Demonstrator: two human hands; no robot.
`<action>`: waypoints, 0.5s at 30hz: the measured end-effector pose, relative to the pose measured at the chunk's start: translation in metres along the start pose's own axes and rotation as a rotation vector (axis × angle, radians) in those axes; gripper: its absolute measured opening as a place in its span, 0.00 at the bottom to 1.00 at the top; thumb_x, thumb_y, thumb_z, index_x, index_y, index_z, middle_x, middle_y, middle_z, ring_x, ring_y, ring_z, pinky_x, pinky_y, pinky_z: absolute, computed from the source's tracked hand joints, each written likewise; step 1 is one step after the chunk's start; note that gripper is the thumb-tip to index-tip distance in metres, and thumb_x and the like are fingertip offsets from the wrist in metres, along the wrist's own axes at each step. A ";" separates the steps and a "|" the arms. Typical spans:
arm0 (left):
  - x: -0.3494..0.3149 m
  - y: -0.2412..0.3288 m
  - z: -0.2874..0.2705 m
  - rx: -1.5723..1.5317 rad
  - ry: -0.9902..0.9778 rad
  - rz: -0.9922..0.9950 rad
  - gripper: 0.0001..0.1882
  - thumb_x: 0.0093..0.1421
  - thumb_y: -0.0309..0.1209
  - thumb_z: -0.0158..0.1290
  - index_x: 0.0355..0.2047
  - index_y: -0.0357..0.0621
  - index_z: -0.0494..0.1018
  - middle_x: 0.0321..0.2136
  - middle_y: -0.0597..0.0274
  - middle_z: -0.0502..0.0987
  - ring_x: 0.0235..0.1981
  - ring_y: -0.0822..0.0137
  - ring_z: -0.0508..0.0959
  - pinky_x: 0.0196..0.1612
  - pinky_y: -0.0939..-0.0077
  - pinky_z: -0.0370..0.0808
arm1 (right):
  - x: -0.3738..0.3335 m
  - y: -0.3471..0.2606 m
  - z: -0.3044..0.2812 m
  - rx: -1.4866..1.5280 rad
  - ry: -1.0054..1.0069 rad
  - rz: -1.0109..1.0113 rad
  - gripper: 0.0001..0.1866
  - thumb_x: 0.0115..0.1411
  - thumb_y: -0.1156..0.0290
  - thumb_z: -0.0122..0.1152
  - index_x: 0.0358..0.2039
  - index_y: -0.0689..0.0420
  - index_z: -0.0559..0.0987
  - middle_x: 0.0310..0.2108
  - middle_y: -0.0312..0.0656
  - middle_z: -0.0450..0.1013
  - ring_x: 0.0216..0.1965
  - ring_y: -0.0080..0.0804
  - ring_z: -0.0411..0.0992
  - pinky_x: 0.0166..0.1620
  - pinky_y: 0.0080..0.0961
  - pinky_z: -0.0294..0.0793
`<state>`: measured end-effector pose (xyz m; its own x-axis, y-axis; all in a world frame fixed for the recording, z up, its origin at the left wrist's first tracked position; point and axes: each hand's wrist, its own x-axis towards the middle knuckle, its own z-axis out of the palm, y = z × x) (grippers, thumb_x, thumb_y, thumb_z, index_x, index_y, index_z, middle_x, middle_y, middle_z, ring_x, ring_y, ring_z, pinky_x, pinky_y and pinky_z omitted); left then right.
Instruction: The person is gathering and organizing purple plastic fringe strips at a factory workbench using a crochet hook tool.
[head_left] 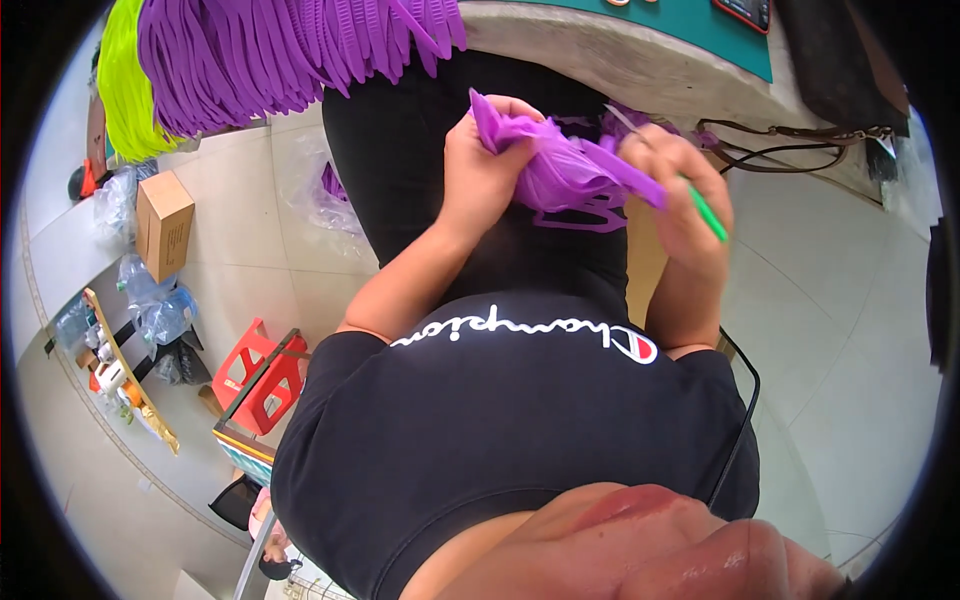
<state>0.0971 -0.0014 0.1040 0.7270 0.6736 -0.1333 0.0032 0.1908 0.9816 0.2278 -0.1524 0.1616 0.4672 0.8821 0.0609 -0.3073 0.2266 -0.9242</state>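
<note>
Over my lap, my left hand (485, 165) is closed round a crumpled bunch of thin, soft purple rubbery pieces (565, 165), its thumb pressing on top. My right hand (680, 185) meets the bunch's right side, slightly blurred. It grips a slim tool with a green handle (708, 212); a thin, pale metal tip shows beyond the fingers. One flat purple strip (635, 180) sticks out of the bunch against my right fingers; whether they hold it too, I cannot tell. More purple material hangs below the bunch and behind my right hand.
Ahead at left hang many purple straps (290, 45) and lime-green straps (125, 85). A table edge (650, 55) bears a green mat (690, 30). Brown bag straps (790, 150) dangle at right. At left are a cardboard box (165, 225), a red stool (260, 375) and a distant person (275, 550).
</note>
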 end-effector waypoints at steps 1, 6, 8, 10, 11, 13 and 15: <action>0.003 -0.004 -0.004 0.001 0.004 0.002 0.07 0.56 0.21 0.58 0.35 0.36 0.73 0.30 0.62 0.77 0.32 0.75 0.76 0.37 0.79 0.74 | 0.000 -0.002 -0.007 0.001 -0.004 0.000 0.11 0.62 0.62 0.55 0.29 0.54 0.68 0.26 0.27 0.62 0.32 0.21 0.57 0.39 0.23 0.56; 0.010 -0.020 -0.017 -0.523 0.111 -0.439 0.11 0.58 0.26 0.58 0.39 0.36 0.72 0.34 0.59 0.77 0.35 0.67 0.78 0.41 0.72 0.76 | -0.024 -0.039 -0.053 0.663 -0.093 -0.391 0.09 0.61 0.71 0.55 0.25 0.51 0.67 0.22 0.27 0.66 0.25 0.20 0.63 0.33 0.21 0.61; 0.011 -0.024 -0.022 -0.596 0.150 -0.430 0.12 0.58 0.27 0.58 0.41 0.36 0.72 0.35 0.59 0.76 0.36 0.67 0.77 0.43 0.71 0.75 | -0.035 -0.062 -0.072 0.858 -0.115 -0.490 0.09 0.60 0.75 0.55 0.24 0.53 0.67 0.22 0.30 0.66 0.21 0.21 0.62 0.29 0.21 0.62; 0.015 -0.024 -0.029 -0.595 0.171 -0.415 0.12 0.59 0.27 0.57 0.41 0.36 0.72 0.35 0.59 0.76 0.36 0.66 0.77 0.44 0.71 0.76 | -0.049 -0.083 -0.094 0.904 -0.068 -0.600 0.11 0.58 0.78 0.55 0.20 0.54 0.67 0.20 0.33 0.65 0.20 0.22 0.61 0.27 0.21 0.62; 0.017 -0.023 -0.034 -0.612 0.159 -0.420 0.12 0.60 0.28 0.57 0.42 0.36 0.71 0.35 0.59 0.76 0.36 0.66 0.77 0.44 0.71 0.76 | -0.060 -0.093 -0.107 0.866 0.000 -0.655 0.12 0.57 0.80 0.54 0.18 0.54 0.66 0.19 0.34 0.65 0.19 0.23 0.60 0.27 0.21 0.62; 0.017 -0.021 -0.040 -0.641 0.141 -0.426 0.12 0.60 0.29 0.57 0.42 0.37 0.72 0.35 0.59 0.77 0.36 0.66 0.78 0.44 0.71 0.76 | -0.080 -0.110 -0.133 0.829 0.137 -0.861 0.09 0.54 0.82 0.52 0.22 0.54 0.68 0.19 0.33 0.63 0.19 0.24 0.60 0.24 0.20 0.61; 0.012 -0.015 -0.041 -0.686 0.152 -0.406 0.11 0.61 0.29 0.56 0.42 0.37 0.72 0.35 0.60 0.77 0.36 0.66 0.78 0.44 0.71 0.76 | -0.103 -0.130 -0.163 0.878 0.169 -1.013 0.08 0.52 0.83 0.51 0.21 0.54 0.68 0.19 0.34 0.63 0.19 0.25 0.59 0.24 0.21 0.61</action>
<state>0.0776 0.0327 0.0823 0.6584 0.5381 -0.5263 -0.2109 0.8031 0.5573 0.3548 -0.3395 0.2137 0.8787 0.1245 0.4609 -0.1642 0.9853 0.0469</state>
